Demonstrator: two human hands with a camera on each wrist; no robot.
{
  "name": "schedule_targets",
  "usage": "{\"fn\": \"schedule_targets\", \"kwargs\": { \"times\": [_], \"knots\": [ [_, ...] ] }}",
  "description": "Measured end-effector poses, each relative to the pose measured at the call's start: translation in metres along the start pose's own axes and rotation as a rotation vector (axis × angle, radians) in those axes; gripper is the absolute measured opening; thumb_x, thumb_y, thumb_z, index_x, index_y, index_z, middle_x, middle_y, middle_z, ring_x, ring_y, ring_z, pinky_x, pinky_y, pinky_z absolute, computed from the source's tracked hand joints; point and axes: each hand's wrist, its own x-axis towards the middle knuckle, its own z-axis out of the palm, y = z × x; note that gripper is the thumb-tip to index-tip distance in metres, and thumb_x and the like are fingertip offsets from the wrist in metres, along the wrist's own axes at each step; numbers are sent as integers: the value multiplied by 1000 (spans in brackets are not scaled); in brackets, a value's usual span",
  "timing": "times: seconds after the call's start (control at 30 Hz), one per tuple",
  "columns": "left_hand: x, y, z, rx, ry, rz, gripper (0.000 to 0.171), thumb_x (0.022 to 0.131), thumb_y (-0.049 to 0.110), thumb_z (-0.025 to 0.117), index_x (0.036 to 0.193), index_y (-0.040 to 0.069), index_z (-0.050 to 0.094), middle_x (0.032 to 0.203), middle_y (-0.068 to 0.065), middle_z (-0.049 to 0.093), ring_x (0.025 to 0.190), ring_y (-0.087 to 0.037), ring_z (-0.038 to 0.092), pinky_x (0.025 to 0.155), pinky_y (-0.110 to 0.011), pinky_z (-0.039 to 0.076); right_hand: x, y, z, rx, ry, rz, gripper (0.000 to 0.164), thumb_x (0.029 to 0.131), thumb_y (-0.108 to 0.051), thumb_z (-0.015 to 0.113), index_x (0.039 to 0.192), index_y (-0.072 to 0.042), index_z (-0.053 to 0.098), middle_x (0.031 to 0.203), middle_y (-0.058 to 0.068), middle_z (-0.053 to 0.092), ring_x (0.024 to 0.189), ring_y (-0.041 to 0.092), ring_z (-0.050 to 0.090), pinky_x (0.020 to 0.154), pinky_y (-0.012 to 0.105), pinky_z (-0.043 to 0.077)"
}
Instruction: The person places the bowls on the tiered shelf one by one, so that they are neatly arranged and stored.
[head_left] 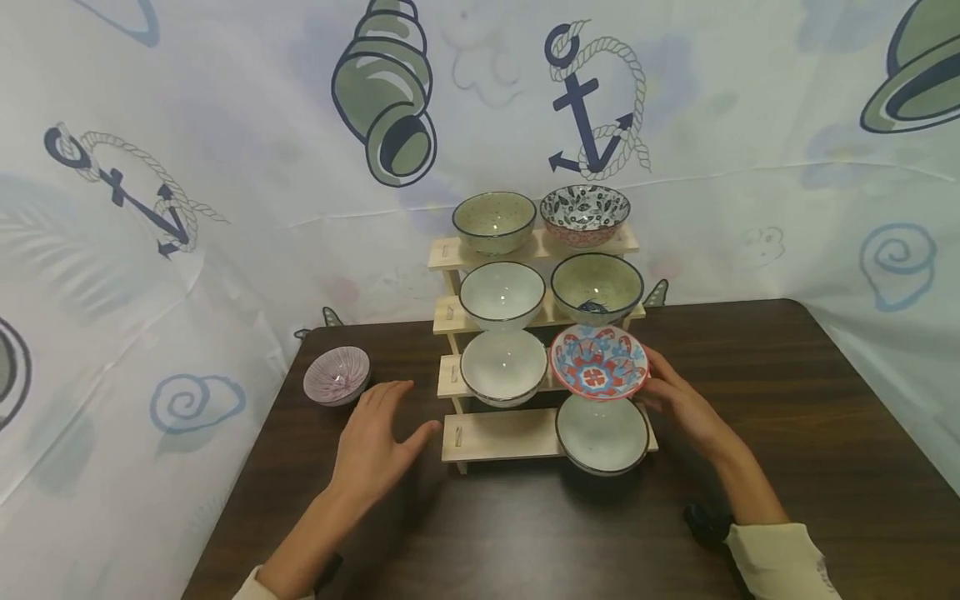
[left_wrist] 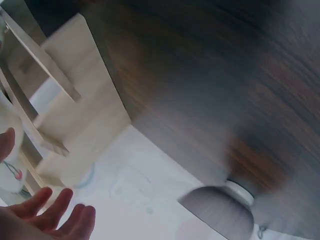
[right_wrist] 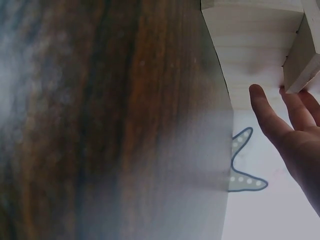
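Observation:
My right hand (head_left: 682, 404) is at the right end of the wooden tiered rack (head_left: 502, 435), fingertips right at the rim of a red-and-blue patterned bowl (head_left: 598, 362). In the right wrist view, its fairly straight fingers (right_wrist: 270, 112) reach the side of a wooden shelf piece (right_wrist: 302, 60); the bowl is outside that view. My left hand (head_left: 372, 442) hovers left of the rack, thumb spread from the fingers, holding nothing. Behind it, a small purple-streaked bowl (head_left: 337, 375) sits on the table. A white bowl (head_left: 602, 433) stands on the lowest tier, below the patterned one.
Further bowls fill the rack: a white one (head_left: 503, 367) on the second tier, a white (head_left: 502, 294) and a green (head_left: 597, 287) above, a speckled green (head_left: 494, 221) and a leaf-patterned one (head_left: 585, 214) on top. A printed cloth (head_left: 247, 167) hangs behind the dark wooden table (head_left: 757, 375).

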Motion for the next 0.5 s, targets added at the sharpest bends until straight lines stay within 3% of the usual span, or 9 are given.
{"fn": "schedule_targets", "kwargs": {
  "times": [0.2,0.5],
  "knots": [
    [9,-18,-5,0,32,-54,83,82,45,87,143,0,54,145,-20,55,140,-41,47,114,-61,39,-2,-1,-1,16,-3,-24,61,113,-30,37,168,-22,11,168,20,14,126,-8,51,101,13,46],
    [15,-48,-11,33,95,-99,86,81,41,88,143,-5,52,145,-27,52,138,-45,46,114,-62,36,-1,2,0,22,-17,-38,61,114,-30,37,168,-23,11,168,19,15,128,-9,51,102,13,45]
  ]
}}
